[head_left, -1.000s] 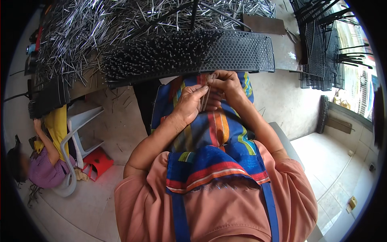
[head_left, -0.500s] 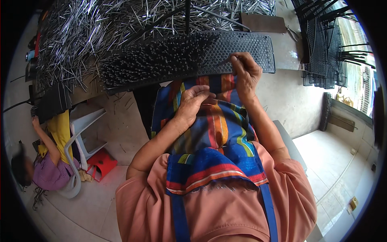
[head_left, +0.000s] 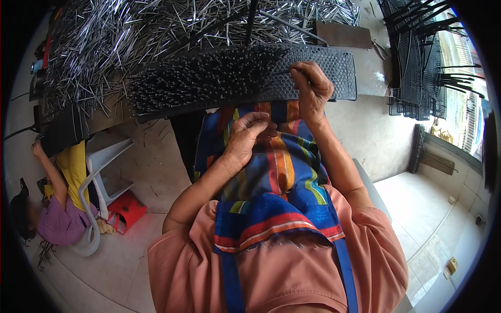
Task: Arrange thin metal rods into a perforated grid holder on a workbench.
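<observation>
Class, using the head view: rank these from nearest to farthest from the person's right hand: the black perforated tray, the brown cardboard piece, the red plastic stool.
1. Black perforated tray: under the right hand itself.
2. Brown cardboard piece: just beyond, on the table.
3. Red plastic stool: far left, down on the floor.

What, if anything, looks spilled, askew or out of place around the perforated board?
Loose metal pins lie scattered in a heap behind the black perforated board, a few strewn on the floor below. The right hand touches the board; the left hand rests over the striped apron. Nothing looks damaged.
</observation>
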Motion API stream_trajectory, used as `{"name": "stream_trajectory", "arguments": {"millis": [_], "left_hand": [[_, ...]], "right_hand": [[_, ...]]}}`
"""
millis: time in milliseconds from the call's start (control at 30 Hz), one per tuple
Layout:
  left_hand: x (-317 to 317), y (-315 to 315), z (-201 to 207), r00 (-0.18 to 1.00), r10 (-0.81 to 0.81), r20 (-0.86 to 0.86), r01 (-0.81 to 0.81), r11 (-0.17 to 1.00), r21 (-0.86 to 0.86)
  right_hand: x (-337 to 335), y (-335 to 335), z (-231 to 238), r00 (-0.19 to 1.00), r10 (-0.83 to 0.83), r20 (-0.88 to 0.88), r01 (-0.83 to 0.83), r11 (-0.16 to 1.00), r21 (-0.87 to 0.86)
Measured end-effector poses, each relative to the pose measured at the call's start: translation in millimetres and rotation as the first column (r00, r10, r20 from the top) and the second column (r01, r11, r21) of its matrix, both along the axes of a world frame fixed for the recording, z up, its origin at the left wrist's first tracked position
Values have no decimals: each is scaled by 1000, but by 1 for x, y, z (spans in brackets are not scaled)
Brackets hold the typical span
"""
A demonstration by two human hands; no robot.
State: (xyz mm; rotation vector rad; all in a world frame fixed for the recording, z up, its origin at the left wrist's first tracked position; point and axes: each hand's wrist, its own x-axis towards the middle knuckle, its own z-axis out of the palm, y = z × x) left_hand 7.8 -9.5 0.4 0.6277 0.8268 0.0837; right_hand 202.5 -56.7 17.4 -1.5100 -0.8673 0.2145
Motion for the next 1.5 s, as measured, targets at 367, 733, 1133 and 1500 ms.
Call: {"name": "stream_trajectory", "arguments": {"millis": [367, 733, 1133, 1500], "left_hand": [[-11, 5, -2, 995, 58, 79, -60, 998, 23], [-69, 136, 148, 921, 169, 351, -369, 666, 648], [-73, 356, 77, 914, 367, -171, 280, -267, 922], [18, 443, 16, 862, 199, -467, 482, -608, 631]], "right_hand": [[-24, 15, 14, 996, -17, 93, 46, 948, -314], [-25, -14, -20, 988, -43, 145, 89, 942, -324], [-29, -7, -9, 965, 70, 254, 52, 895, -444], [-28, -9, -16, 922, 133, 363, 102, 821, -562]]}}
